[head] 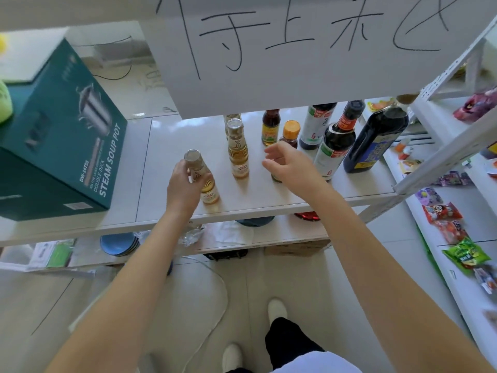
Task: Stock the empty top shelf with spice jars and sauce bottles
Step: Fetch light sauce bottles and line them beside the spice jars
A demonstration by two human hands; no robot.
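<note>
The top shelf is no longer bare; a cluster of bottles stands across its middle and right, so by my reading the stocking is well under way. The left hand grips a small pale-gold bottle by its neck and shoulder, upright at the near left of the cluster; its base looks to be on the shelf or just off it, and I cannot tell which. A second pale-gold bottle stands just to the right and farther back, with another half hidden behind it. Farther right are an amber bottle with a dark red cap, a small orange-capped bottle, two dark sauce bottles with white labels, and a large dark bottle with a blue label at the right end.

The right hand is released, fingers loosely spread and holding nothing, hovering just in front of the orange-capped bottle; a bottle base shows below the palm, and whether the hand touches it is hidden.

What seems left: setting down and letting go of the pale-gold bottle, then filling the bare stretch between the cluster and the teal soup-pot box at the left; every item showing is a bottle, and I can pick out no spice jar; no waiting stock is in view, so how much remains is uncertain.
</note>
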